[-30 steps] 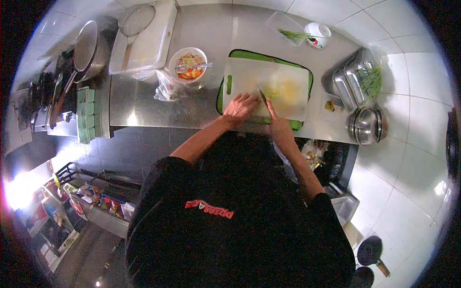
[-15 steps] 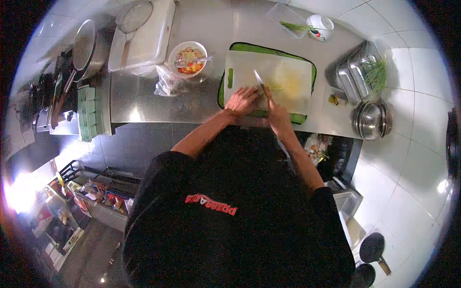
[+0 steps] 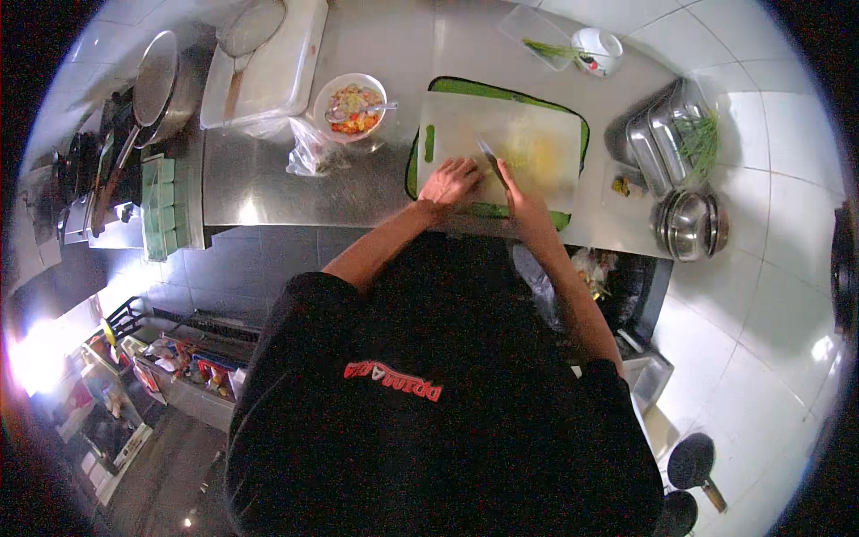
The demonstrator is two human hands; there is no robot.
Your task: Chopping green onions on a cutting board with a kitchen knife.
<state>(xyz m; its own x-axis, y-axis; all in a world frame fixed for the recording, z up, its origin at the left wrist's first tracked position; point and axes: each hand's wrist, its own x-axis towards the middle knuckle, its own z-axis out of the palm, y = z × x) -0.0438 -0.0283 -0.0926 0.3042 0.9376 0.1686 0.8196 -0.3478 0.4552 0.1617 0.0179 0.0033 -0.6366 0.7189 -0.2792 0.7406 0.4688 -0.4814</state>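
My right hand (image 3: 526, 199) is wrapped round the handle of a kitchen knife (image 3: 489, 155), its blade pointing away and slightly left over the white cutting board (image 3: 465, 116). Just left of the blade, my left hand (image 3: 450, 182) rests on the near side of the board with bent fingers close together. Whatever lies under those fingertips is hidden. Yellowish stains and small bits (image 3: 541, 157) show on the board's right half. Beneath the board lies a green board or mat (image 3: 465, 85) with a dark edge.
Left of the board stand a white bowl of chopped food (image 3: 356, 89) with a spoon, a plastic bag (image 3: 313, 152) and a white lidded tub (image 3: 295, 67). At right are metal pans (image 3: 649, 148), green stalks (image 3: 698, 148) and steel bowls (image 3: 689, 224). A small white bowl (image 3: 598, 49) stands behind.
My right hand and the knife have shifted a little to the right, away from my left hand. My left hand stays nearly in place on the board.
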